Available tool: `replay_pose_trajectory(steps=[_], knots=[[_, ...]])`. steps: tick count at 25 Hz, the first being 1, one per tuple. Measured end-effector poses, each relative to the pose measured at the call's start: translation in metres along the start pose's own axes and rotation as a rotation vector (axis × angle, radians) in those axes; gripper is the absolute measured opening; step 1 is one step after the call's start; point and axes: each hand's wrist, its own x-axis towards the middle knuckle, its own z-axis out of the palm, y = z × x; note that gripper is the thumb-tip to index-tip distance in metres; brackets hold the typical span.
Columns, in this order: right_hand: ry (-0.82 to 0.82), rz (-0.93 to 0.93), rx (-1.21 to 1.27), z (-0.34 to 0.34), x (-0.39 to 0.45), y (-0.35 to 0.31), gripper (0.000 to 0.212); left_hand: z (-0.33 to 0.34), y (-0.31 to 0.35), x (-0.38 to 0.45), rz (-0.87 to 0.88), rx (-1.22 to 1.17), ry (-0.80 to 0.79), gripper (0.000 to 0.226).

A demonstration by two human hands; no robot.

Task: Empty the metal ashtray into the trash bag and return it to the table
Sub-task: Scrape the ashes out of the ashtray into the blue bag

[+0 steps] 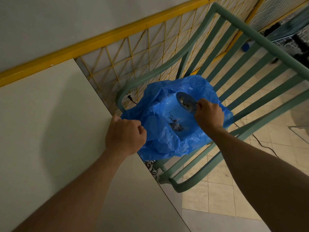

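Observation:
A blue plastic trash bag (pixel 168 143) hangs open beside the edge of the white table (pixel 50 123), over a green slatted chair. My left hand (pixel 125 136) is closed on the bag's near rim at the table edge. My right hand (pixel 209 116) grips the round metal ashtray (pixel 184 102) by its right side and holds it tipped steeply over the bag's mouth, inner face turned left. Some dark residue still clings inside the ashtray. A dark pile of ash (pixel 175 126) lies at the bottom of the bag.
The green metal chair (pixel 242 77) stands right of the table, under and behind the bag. A yellow wire-mesh panel (pixel 133 52) with a yellow rail runs behind the table. A black cable (pixel 264 144) trails over the tiled floor to the right.

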Motion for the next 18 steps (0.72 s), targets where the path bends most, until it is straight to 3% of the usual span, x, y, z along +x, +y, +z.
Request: replay_pose_trajectory(steps=[8,18], knots=[[0.058,-0.04,0.021,-0.004,0.01,0.001,0.018,-0.002,0.001,-0.001,-0.009,-0.014,0.013,0.034],[-0.016,-0.038,-0.033,0.0,0.004,0.002,0.015,-0.002,0.001,-0.001,-0.016,-0.024,0.009,0.033]])
